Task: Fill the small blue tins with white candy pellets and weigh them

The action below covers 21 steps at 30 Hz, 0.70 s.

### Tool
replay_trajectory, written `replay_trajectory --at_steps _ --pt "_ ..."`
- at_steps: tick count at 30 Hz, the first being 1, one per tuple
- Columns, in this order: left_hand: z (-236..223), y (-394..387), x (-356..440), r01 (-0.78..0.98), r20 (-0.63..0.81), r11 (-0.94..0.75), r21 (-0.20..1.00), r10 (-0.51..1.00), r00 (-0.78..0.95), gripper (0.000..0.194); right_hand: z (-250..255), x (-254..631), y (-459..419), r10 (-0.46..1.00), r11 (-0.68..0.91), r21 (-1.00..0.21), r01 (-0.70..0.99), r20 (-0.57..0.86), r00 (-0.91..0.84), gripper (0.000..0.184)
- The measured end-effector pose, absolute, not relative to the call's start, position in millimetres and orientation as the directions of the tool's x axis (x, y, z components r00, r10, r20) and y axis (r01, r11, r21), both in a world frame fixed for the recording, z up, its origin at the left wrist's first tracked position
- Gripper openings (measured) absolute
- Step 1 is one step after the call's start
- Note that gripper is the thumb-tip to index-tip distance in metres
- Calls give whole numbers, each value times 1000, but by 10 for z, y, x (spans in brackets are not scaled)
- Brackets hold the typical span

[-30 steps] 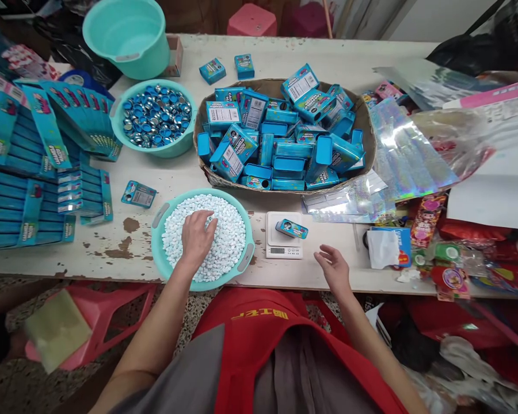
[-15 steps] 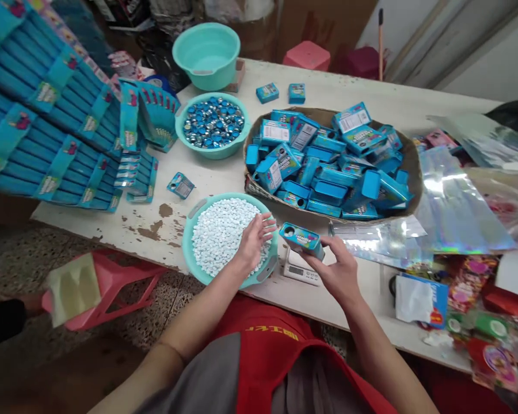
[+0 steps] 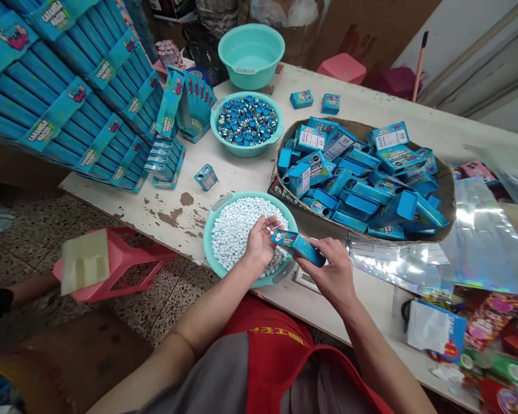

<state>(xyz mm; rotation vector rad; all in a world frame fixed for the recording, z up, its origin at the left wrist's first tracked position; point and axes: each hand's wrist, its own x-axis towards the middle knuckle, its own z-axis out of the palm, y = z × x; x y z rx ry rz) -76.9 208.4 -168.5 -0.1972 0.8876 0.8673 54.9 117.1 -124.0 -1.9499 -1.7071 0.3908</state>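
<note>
Head view: a box [image 3: 305, 249] is pinched by the right fingers [image 3: 329, 248]. The left fingers [image 3: 265, 222] are loosely curled above pellets [image 3: 231, 236].

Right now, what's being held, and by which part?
The right hand grips a blue box by the end away from the left hand, which cups what look like white candies.
</note>
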Motion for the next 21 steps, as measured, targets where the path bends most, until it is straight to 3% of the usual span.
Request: replay_trajectory --at_steps 5,11,17,19,21 --pt "-1709 2068 -724 -712 -740 660 239 599 307 14 -1251 564 1131 970 -127 -554 823 106 221 29" --pt "-1662 2050 -652 -681 -739 692 240 585 334 16 -1228 568 1069 962 -138 -585 800 114 249 28" --pt "-1551 2084 -607 -679 -740 700 222 574 351 8 -1279 660 990 917 -242 -761 602 23 398 35" --pt "-1541 2115 -666 -641 -724 718 270 591 357 4 -1335 729 906 877 -314 -819 481 -56 477 39" --pt "-1566 2165 -788 -555 -660 694 459 684 310 7 -1425 824 781 825 -383 -850 361 -140 547 41"
